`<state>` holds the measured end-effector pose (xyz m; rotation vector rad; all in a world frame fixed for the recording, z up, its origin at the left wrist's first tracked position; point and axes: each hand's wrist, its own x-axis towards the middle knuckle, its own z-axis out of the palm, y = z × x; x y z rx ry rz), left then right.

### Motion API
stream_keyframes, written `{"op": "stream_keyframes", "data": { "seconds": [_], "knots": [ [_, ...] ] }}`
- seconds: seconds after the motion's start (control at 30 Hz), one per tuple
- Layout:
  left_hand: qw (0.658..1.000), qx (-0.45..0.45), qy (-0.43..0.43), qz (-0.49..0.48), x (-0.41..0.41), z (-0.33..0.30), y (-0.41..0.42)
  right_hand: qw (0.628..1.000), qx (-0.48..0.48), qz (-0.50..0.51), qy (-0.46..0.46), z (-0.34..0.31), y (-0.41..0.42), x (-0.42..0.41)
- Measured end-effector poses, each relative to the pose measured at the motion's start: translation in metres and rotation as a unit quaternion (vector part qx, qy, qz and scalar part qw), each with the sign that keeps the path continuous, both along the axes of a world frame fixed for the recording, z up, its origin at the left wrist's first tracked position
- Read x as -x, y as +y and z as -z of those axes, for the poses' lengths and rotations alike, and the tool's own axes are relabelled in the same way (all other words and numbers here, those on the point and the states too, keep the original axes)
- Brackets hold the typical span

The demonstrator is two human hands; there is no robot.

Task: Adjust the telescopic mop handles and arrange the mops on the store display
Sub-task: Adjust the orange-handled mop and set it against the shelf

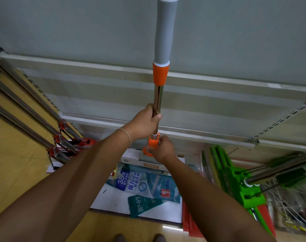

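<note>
Adjustment underway, I judge: my left hand (145, 119) grips the upright mop handle (158, 100) on its chrome tube, right hand (163, 148) closed around the orange lock (153, 142). Next: loosen, then slide.

The grey back panel (236, 32) above the white shelf rails (218, 81) is bare, leaving open room either side of the upright chrome mop handle with grey foam grip (158, 96); red-jointed metal mops (61, 137) crowd the left; green plastic mops (236, 180) crowd the right; blue-and-teal printed packages (145, 186) cover the floor shelf below.
</note>
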<state>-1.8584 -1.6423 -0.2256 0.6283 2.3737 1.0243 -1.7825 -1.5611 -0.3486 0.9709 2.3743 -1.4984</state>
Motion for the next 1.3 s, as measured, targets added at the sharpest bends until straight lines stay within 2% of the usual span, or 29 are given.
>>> {"op": "stream_keyframes", "data": {
  "seconds": [0.2, 0.37, 0.73, 1.1, 1.3],
  "knots": [
    [0.997, 0.033, -0.035, -0.053, -0.019, 0.002, -0.019, 0.997, -0.021, -0.074, -0.016, -0.027, 0.006, -0.025],
    [0.996, 0.057, 0.007, -0.065, -0.037, -0.023, -0.031, 0.993, -0.061, -0.102, 0.008, -0.066, 0.014, -0.035],
    [0.995, 0.022, 0.085, -0.057, -0.072, -0.099, -0.036, 0.971, -0.178, -0.122, 0.100, -0.166, 0.031, -0.045],
    [0.980, -0.047, 0.191, 0.007, -0.123, -0.170, -0.032, 0.949, -0.264, -0.035, 0.166, -0.266, 0.061, -0.111],
    [0.976, -0.100, 0.186, 0.055, -0.155, -0.171, -0.026, 0.941, -0.296, 0.011, 0.163, -0.295, 0.075, -0.166]
  ]
}}
